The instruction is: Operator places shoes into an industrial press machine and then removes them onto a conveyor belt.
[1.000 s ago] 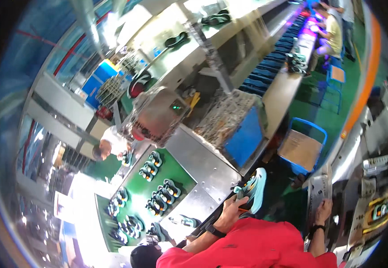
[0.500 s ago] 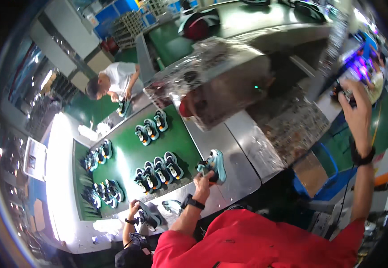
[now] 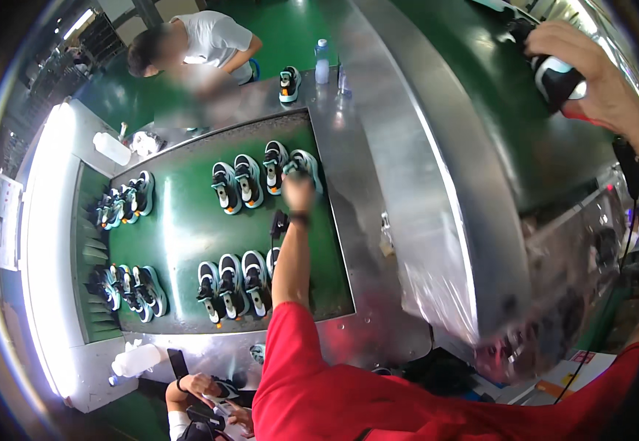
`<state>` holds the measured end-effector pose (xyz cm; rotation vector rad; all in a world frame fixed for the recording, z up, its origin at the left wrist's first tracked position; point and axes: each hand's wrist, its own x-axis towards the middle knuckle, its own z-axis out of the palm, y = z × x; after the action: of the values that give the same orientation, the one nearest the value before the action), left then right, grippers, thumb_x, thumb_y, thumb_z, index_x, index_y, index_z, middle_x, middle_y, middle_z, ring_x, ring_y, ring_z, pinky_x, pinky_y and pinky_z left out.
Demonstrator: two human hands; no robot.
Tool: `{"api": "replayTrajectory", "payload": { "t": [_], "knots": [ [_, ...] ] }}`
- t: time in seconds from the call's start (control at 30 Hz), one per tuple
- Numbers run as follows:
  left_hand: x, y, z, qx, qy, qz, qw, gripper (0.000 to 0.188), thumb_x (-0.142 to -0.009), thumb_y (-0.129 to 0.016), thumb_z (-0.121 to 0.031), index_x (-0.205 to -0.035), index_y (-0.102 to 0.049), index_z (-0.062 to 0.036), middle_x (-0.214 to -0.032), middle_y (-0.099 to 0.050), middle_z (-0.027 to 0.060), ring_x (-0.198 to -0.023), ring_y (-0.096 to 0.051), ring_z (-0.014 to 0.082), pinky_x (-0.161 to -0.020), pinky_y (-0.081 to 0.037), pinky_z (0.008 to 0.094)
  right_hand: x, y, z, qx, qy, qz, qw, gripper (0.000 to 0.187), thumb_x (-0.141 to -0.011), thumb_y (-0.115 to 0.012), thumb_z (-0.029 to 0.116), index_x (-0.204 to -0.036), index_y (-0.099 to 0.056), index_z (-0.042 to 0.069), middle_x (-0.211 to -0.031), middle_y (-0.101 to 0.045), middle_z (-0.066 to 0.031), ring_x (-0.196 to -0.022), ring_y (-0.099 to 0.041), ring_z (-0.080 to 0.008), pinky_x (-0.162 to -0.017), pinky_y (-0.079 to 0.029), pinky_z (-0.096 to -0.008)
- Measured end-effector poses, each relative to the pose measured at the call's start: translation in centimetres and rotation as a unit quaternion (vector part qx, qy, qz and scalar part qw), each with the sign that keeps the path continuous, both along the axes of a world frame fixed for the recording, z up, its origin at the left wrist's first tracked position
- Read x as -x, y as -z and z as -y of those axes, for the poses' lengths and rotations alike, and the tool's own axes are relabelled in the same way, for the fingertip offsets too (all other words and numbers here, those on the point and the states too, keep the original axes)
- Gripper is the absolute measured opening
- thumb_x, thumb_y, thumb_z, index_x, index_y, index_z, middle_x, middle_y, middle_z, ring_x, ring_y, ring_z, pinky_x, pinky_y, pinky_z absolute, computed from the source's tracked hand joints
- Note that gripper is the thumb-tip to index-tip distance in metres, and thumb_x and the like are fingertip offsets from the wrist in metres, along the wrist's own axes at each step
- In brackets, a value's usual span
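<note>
My left hand (image 3: 299,192) reaches over the green belt (image 3: 187,242) and grips the heel end of a black, white and pale-blue sneaker (image 3: 306,163). That sneaker stands at the right end of the far row, beside another sneaker (image 3: 275,163); motion blurs my fingers. Nearer, under my forearm, runs a second row with a similar sneaker (image 3: 232,283). At the upper right, my right hand (image 3: 584,55) is closed around a black and white sneaker (image 3: 557,79) above a raised green belt (image 3: 496,95).
A metal rail (image 3: 444,169) separates the two belts. Across the bench stands a person in a white shirt (image 3: 220,40); another person's hands (image 3: 200,386) work at the near edge. Bottles (image 3: 322,62) and a white jug (image 3: 137,360) stand on the metal borders. More sneakers (image 3: 143,192) line the left side.
My left hand has carried its sneaker from the near metal edge to the far row. My right hand now has a sneaker over the raised belt. The view has turned and moved closer.
</note>
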<state>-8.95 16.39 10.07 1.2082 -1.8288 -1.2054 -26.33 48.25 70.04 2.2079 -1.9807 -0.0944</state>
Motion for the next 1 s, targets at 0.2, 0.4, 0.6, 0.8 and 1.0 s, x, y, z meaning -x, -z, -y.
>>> {"api": "replayTrajectory", "payload": {
  "t": [0.2, 0.4, 0.6, 0.8, 1.0],
  "knots": [
    [1.1, 2.6, -2.8, 0.094, 0.128, 0.040, 0.986, 0.079, -0.086, -0.065, -0.027, -0.142, -0.026, 0.0132, -0.142, -0.036, 0.0348, -0.134, -0.035, 0.0446, -0.114, -0.027, 0.0436, 0.1, 0.2, 0.0, -0.047, 0.064, 0.013, 0.997, 0.073, -0.048, -0.077, 0.003, -0.117, -0.054, -0.001, -0.114, -0.056, -0.0166, -0.109, -0.054, -0.0329, -0.097, -0.041, -0.0414],
    [-12.3, -7.6, -23.2, -0.216, 0.374, -0.055, 0.900, 0.063, -0.092, -0.062, -0.020, -0.142, -0.034, 0.0079, -0.144, -0.039, 0.0255, -0.132, -0.041, 0.0350, -0.110, -0.032, 0.0410, 0.1, -1.3, -6.1, 0.271, 0.174, -0.188, 0.928, 0.041, -0.071, -0.076, 0.032, -0.092, -0.060, 0.001, -0.085, -0.054, -0.0170, -0.083, -0.057, -0.0333, -0.077, -0.047, -0.0408],
    [-16.0, -28.5, -39.5, -0.447, 0.574, -0.120, 0.675, 0.057, -0.089, -0.066, -0.008, -0.139, -0.041, 0.0066, -0.143, -0.044, 0.0208, -0.129, -0.047, 0.0287, -0.106, -0.040, 0.0421, -6.6, -6.2, -19.3, 0.536, 0.259, 0.096, 0.798, 0.066, -0.066, -0.082, 0.057, -0.097, -0.069, 0.000, -0.083, -0.071, -0.0124, -0.080, -0.070, -0.0206, -0.076, -0.056, -0.0340],
    [-9.0, -42.6, -48.6, 0.033, 0.562, -0.421, 0.712, 0.085, -0.080, -0.074, -0.008, -0.146, -0.024, 0.0089, -0.151, -0.027, 0.0229, -0.139, -0.030, 0.0356, -0.115, -0.023, 0.0466, -20.6, -2.5, -30.5, 0.585, 0.344, 0.088, 0.729, 0.064, -0.071, -0.078, 0.059, -0.091, -0.067, -0.001, -0.080, -0.068, -0.0086, -0.070, -0.065, -0.0204, -0.065, -0.054, -0.0337],
    [-9.3, -46.5, -62.2, 0.049, 0.567, -0.495, 0.657, 0.102, -0.076, -0.082, -0.021, -0.150, -0.016, 0.0017, -0.152, -0.025, 0.0208, -0.139, -0.030, 0.0323, -0.114, -0.023, 0.0460, -30.2, 0.9, -39.4, 0.643, 0.429, -0.178, 0.610, 0.043, -0.062, -0.085, 0.021, -0.091, -0.063, 0.000, -0.084, -0.061, -0.0117, -0.079, -0.060, -0.0298, -0.071, -0.048, -0.0377]
  ]
}}
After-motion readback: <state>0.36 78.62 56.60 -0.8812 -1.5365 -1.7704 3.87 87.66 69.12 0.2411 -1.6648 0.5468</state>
